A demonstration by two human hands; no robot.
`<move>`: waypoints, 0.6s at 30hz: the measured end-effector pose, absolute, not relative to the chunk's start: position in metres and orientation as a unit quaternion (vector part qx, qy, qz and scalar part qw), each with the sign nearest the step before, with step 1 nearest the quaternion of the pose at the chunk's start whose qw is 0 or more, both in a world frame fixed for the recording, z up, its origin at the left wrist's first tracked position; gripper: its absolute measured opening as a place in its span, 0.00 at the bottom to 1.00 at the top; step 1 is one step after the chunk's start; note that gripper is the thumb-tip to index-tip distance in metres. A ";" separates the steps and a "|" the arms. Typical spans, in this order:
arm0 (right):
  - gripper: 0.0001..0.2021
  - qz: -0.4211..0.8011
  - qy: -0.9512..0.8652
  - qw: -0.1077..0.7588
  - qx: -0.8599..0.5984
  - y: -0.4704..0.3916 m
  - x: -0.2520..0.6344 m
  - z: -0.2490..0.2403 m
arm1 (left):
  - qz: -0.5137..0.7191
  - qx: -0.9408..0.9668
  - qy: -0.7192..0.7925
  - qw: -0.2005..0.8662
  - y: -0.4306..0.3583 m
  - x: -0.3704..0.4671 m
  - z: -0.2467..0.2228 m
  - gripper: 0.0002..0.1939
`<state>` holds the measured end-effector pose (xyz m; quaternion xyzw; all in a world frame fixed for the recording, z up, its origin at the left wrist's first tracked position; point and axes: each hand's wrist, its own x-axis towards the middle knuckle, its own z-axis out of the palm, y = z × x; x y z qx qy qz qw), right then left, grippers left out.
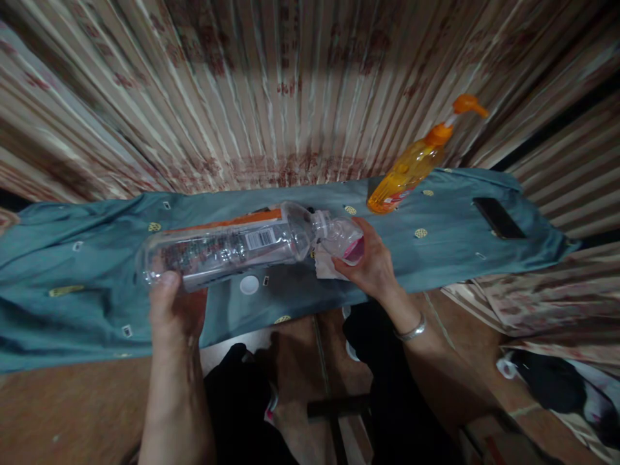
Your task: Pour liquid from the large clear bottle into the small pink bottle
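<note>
My left hand (174, 300) is closed around the base end of a large clear plastic bottle (227, 248), which lies almost level above the cloth. It has an orange-and-clear label with a barcode, and its neck points right. My right hand (372, 261) grips a small clear plastic bottle (341, 237) with pink at its right end. The two necks meet or nearly meet; I cannot tell whether they touch. Below the large bottle, a round white cap (249, 285) lies on the cloth. A white piece of paper or tissue (325, 267) lies beneath the small bottle.
A blue-green cloth (290, 307) covers the narrow table. Toward the back right stands a pump bottle (407, 173) of orange liquid, with a dark phone (498, 217) farther right. Patterned curtains (271, 97) hang behind. My dark-clothed legs are below the front edge.
</note>
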<state>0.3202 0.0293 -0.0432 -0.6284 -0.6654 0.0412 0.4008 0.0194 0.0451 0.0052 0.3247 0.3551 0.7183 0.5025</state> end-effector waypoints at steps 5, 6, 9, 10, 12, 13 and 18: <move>0.40 0.037 -0.663 0.403 -0.630 0.029 0.321 -0.043 | 0.709 0.327 0.369 0.504 0.046 0.020 0.006 0.22; 0.40 0.035 -0.662 0.403 -0.630 0.028 0.321 -0.043 | 0.708 0.328 0.370 0.504 0.046 0.020 0.006 0.23; 0.40 0.030 -0.660 0.404 -0.633 0.028 0.322 -0.042 | 0.703 0.328 0.376 0.506 0.045 0.020 0.006 0.25; 0.40 0.030 -0.659 0.402 -0.635 0.027 0.323 -0.042 | 0.701 0.328 0.379 0.508 0.044 0.020 0.006 0.26; 0.39 0.031 -0.658 0.400 -0.637 0.027 0.324 -0.041 | 0.697 0.331 0.381 0.510 0.044 0.021 0.006 0.29; 0.39 0.031 -0.658 0.399 -0.638 0.027 0.325 -0.041 | 0.696 0.331 0.382 0.509 0.044 0.021 0.005 0.31; 0.39 0.022 -0.665 0.401 -0.630 0.026 0.327 -0.040 | 0.693 0.329 0.385 0.513 0.044 0.021 0.001 0.32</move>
